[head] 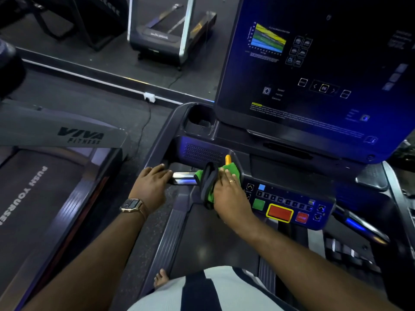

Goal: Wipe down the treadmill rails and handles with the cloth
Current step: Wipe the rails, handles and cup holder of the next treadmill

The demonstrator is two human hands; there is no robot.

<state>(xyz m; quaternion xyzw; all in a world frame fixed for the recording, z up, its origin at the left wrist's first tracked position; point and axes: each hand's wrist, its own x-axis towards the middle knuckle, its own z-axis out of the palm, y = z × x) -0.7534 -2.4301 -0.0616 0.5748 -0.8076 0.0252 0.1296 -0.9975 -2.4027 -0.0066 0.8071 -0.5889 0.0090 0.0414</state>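
Green cloth pressed on the treadmill's front handle, centre of the frame.

The right hand [226, 194] lies with fingers fairly straight over the green cloth [207, 187], pressing it on the metal handle [183, 178] just left of the control panel [289, 203]. The left hand [150, 184], a watch [132, 204] on its wrist, rests on the handle's left end, fingers bent over it; whether it truly grips cannot be told. The console screen [314, 70] fills the upper right.
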